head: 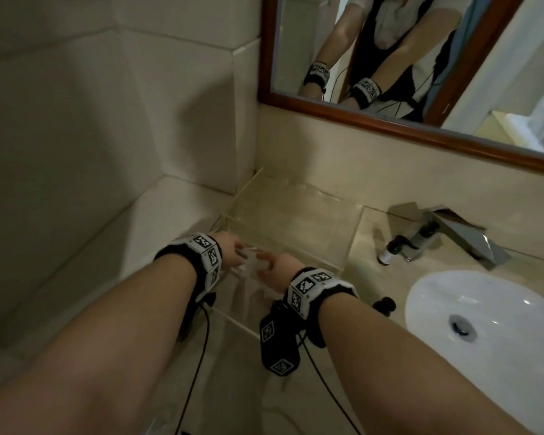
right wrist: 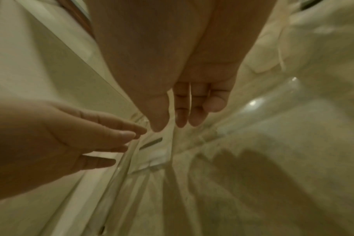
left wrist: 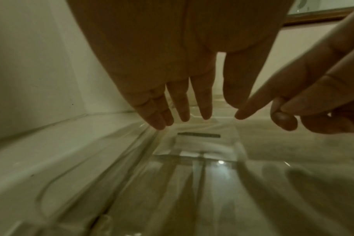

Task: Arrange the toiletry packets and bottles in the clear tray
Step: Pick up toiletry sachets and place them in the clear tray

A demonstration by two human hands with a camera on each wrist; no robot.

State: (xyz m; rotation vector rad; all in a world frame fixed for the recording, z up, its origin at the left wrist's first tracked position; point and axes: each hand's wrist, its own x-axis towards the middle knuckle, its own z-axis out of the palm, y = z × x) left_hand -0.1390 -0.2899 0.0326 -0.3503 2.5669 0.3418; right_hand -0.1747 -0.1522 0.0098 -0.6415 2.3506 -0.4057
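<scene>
A clear acrylic tray (head: 352,237) stands in the counter corner by the wall. A flat clear packet (left wrist: 202,143) with a dark strip lies on the tray floor near its left wall (right wrist: 123,159); it also shows as the packet (right wrist: 156,150) under my fingers. My left hand (left wrist: 184,118) hangs over it with straight fingers and holds nothing. My right hand (right wrist: 182,123) is just beside it, index finger out, the other fingers loosely curled and empty. Both hands (head: 252,259) meet over the tray's near-left part. Whether a fingertip touches the packet is unclear.
Two small dark bottles (head: 390,251) lie by the chrome faucet (head: 465,237), right of the tray. Another dark bottle (head: 385,304) lies near the white basin (head: 484,324). Tiled walls close the left and back; a framed mirror (head: 390,127) hangs above.
</scene>
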